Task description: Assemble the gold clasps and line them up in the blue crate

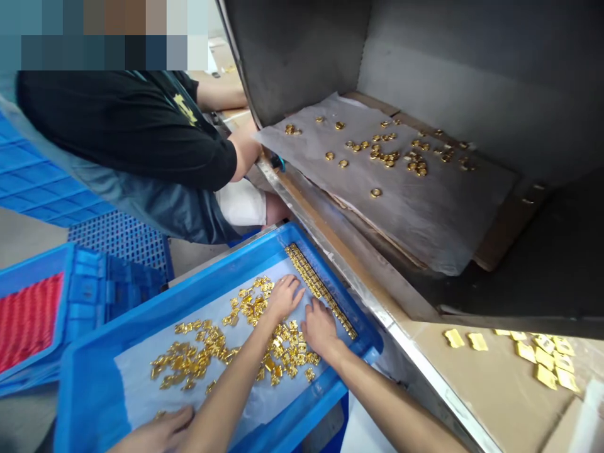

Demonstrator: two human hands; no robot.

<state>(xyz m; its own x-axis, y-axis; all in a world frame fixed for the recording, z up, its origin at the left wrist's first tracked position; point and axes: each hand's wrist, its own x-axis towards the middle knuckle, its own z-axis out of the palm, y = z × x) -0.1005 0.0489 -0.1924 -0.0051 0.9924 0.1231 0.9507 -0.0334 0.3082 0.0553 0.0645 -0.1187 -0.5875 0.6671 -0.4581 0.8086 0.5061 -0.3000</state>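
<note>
Both hands [302, 311] flat on gold pieces' row [321, 290] — row runs diagonally.

- Grey sheet [415, 207] lying in the dark metal cabinet [472, 69] up top, with a bunch of small gold rings [384, 151] scattered across it, mostly toward the back. One ring [376, 192] sits off by itself nearer the front edge.
- Some flat yellow tags [542, 358] loosely spread on the brown cardboard [491, 390] at lower right.
- Another person in a black shirt [127, 126] sits on the left, one hand [248, 151] touching the metal ledge [330, 245].
- Empty-looking blue crates [42, 182] stacked behind them, plus a blue crate [80, 296] at far left holding something red and ribbed [28, 318].
</note>
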